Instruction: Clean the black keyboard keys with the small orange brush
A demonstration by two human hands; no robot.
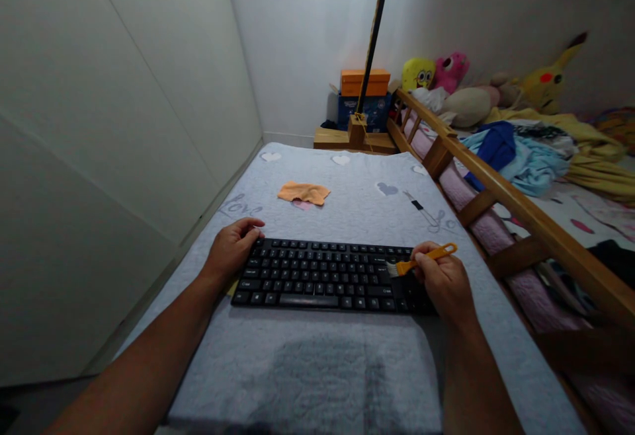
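A black keyboard (307, 276) lies flat across the middle of the light blue quilted cover (307, 349). At its left end, my left hand (232, 244) grips the keyboard's upper left corner, thumb and fingers around the edge. My right hand (444, 281) pinches a small yellow brush (426, 258) by its handle, over the keyboard's right part. The brush's pale bristles point left and touch or nearly touch the keys near the enter key. The keys under my right hand are partly hidden. Something yellowish (232, 288) shows beneath the keyboard's left edge.
Beyond the keyboard lie an orange cloth (303, 192) and, farther right, a thin tool with a black band (417, 205). A wooden rail (501, 200) runs along the right side, with clothes and plush toys behind it. White cabinet doors (124, 124) stand at left.
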